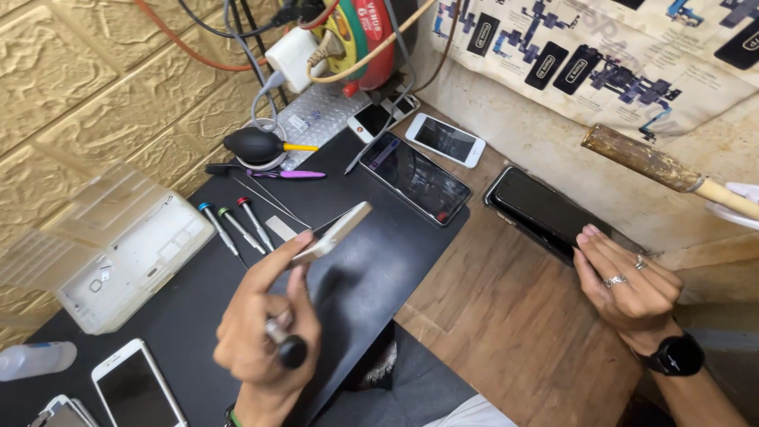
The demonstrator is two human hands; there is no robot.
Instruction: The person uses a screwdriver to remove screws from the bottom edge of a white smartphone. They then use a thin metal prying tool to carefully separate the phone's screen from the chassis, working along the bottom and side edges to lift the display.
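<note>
While tilted up for inspection, pale phone [332,234] pinched in left hand [265,336]; right hand [628,289] flat, fingers together, touching black phone [545,209].

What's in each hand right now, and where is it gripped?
Left hand pinches a pale phone by its lower end. Right hand holds nothing, fingertips on a black phone.

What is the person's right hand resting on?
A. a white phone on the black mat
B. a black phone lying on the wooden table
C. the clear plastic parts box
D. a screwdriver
B: the right hand has its fingertips on the black phone lying on the wooden table, while the left hand holds up a light-coloured phone.
</note>
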